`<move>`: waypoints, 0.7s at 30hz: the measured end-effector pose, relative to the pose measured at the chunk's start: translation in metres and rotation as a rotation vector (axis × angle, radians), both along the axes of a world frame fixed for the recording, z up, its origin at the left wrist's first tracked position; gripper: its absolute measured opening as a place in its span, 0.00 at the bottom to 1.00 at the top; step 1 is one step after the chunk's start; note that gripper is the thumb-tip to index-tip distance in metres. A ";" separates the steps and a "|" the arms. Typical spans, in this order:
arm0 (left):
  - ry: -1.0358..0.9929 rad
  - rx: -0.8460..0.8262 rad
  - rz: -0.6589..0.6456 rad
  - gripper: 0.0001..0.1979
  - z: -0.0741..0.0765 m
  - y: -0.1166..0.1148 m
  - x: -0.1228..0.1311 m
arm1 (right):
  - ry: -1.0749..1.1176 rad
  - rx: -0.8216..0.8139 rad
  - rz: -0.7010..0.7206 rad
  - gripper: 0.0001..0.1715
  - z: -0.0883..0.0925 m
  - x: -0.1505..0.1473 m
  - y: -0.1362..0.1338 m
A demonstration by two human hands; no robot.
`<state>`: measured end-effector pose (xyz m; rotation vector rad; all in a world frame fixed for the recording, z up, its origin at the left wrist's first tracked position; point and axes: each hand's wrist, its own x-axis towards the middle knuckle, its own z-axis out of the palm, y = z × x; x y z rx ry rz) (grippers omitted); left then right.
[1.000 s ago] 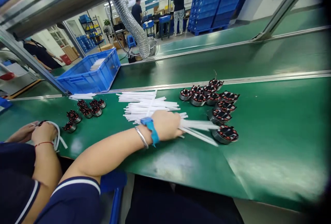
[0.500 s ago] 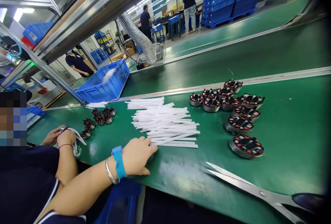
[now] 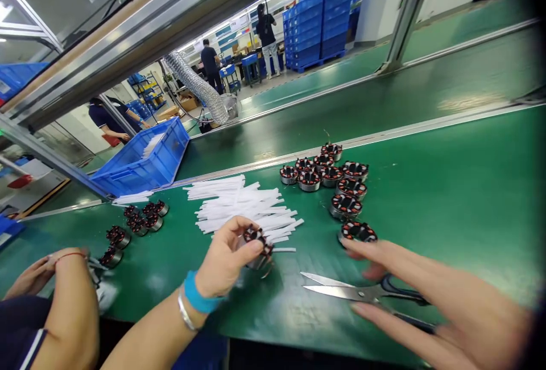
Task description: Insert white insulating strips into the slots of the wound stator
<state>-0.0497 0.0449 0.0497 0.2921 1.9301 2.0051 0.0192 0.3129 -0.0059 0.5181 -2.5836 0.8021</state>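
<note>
Gripping a motor coil [image 3: 258, 250] in the left hand [image 3: 226, 262], pressing thumb and fingers close about its rim, just in front of a loose pile of white strips [image 3: 243, 208] on the green desk [image 3: 447, 188]. Spreading the fingers of the right hand [image 3: 464, 296] wide apart about the scissors [image 3: 362, 294] (blurring too much to tell whether touching the handles). Pointing the index finger at the nearest of the other motor coils [image 3: 331, 175], overlapping it in view. Having the scissors lying partly open, aiming both blades left toward the gripped coil. Facing a blue crate [image 3: 128, 182] farther back at left. Sharing the desk with a co-worker [image 3: 70, 296], sitting at the left.
</note>
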 end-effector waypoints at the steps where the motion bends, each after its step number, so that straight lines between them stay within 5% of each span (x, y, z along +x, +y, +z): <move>1: -0.021 0.061 -0.003 0.21 -0.004 0.013 0.000 | -0.085 -0.078 0.065 0.33 0.015 -0.006 -0.014; 5: 0.069 0.149 -0.027 0.22 -0.012 0.047 -0.003 | -0.220 -0.301 0.295 0.22 0.048 -0.032 -0.052; 8: 0.188 0.090 -0.021 0.26 -0.014 0.058 -0.008 | -0.272 -0.387 0.353 0.07 0.048 -0.042 -0.055; 11: 0.278 -0.006 -0.078 0.28 -0.015 0.065 -0.009 | -0.257 -0.399 0.301 0.03 0.042 -0.041 -0.044; 14: 0.514 -0.329 -0.109 0.31 -0.022 0.061 -0.005 | -0.191 -0.312 0.169 0.03 0.041 -0.034 -0.022; 17: 0.961 -0.857 -0.110 0.39 -0.041 0.041 -0.015 | -0.146 -0.199 -0.070 0.05 0.041 -0.030 0.015; 21: 1.157 -1.211 0.076 0.55 -0.069 0.016 -0.050 | -0.158 -0.048 -0.382 0.06 0.028 -0.029 0.067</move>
